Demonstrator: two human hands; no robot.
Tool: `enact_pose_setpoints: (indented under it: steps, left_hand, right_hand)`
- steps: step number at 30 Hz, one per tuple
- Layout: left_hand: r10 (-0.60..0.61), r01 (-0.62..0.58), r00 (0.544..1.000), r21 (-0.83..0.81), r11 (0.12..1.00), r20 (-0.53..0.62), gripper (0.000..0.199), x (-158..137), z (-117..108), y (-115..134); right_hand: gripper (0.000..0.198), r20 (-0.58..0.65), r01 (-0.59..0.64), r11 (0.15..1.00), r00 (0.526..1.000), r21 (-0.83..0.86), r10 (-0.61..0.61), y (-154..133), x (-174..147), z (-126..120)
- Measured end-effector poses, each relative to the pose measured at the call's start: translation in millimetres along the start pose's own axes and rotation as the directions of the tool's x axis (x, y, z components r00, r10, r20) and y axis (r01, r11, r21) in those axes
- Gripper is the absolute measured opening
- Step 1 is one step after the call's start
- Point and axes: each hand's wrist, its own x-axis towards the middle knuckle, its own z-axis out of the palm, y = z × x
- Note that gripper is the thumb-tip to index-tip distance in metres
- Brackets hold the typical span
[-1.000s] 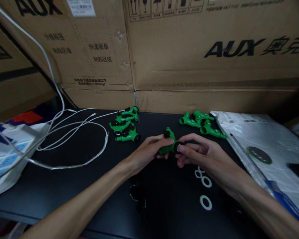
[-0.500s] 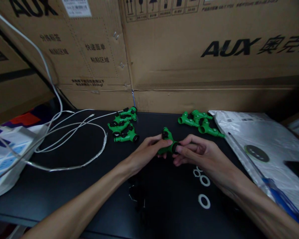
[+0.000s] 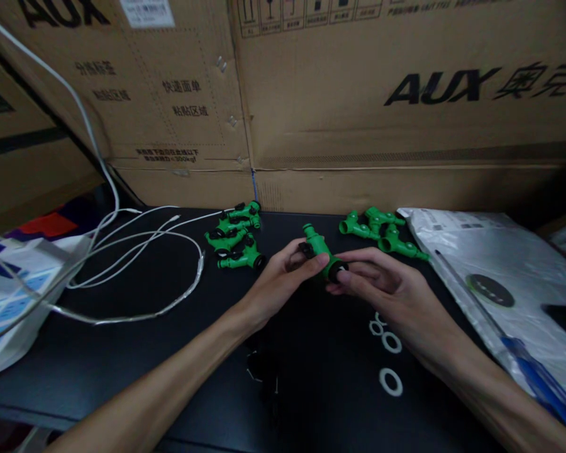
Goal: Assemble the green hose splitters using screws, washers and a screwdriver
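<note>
A green Y-shaped hose splitter point(image 3: 318, 246) with black fittings is held between my two hands above the table. My left hand point(image 3: 290, 267) is closed around its body, thumb on top, near a small black valve knob point(image 3: 306, 250). The fingers of my right hand point(image 3: 375, 277) are closed at the black collar point(image 3: 336, 270), with the thumb at its mouth. A sliver of white shows in that mouth beside the thumb tip; its shape is too small to tell. Below my right hand lie several white ring washers point(image 3: 390, 382) on the dark table.
Several green splitters with black fittings point(image 3: 240, 255) lie at back left; bare green ones point(image 3: 390, 242) lie at back right. A blue-handled screwdriver point(image 3: 523, 362) rests by a plastic mailer point(image 3: 457, 236). Small black parts point(image 3: 264, 368), white cables point(image 3: 141, 318), a power strip point(image 3: 26, 314) and cartons point(image 3: 311, 113) surround.
The splitter has tilted so its upper pipe points further up and left, and its black collar mouth faces more toward me. Both hands keep hold of it. The view has shifted slightly.
</note>
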Motion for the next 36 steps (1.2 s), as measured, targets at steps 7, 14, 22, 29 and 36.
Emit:
enact_pose_setpoints:
  steps: [7,14,22,29,36]
  left_hand:
    - [0.009,-0.009,1.000,-0.007,1.000,-0.022,0.036,2.2,-1.9,2.4]
    - [-0.043,0.036,0.999,-0.243,0.969,-0.024,0.028,1.5,-2.3,0.5]
    - [-0.112,0.114,0.993,-0.218,0.969,0.019,0.031,1.8,-2.4,0.7]
    - [-0.130,0.139,0.990,-0.174,0.975,0.062,0.025,4.1,-6.5,-4.5]
    - [-0.144,0.154,0.987,-0.165,0.974,0.071,0.026,5.0,-7.8,-6.5]
  right_hand:
    - [0.034,-0.122,0.101,0.986,0.986,-0.131,-0.117,-2.0,-1.5,-1.3]
    - [0.042,-0.030,0.021,1.000,0.999,0.002,-0.021,-4.3,-1.7,2.6]
    - [0.034,-0.034,0.087,0.995,0.995,-0.054,-0.089,-8.6,-2.5,-0.6]
    - [0.033,0.009,0.026,0.999,1.000,-0.034,-0.025,-11.6,-4.2,-1.3]
    - [0.034,-0.001,0.021,0.999,1.000,-0.039,-0.021,-10.0,-4.8,-1.9]
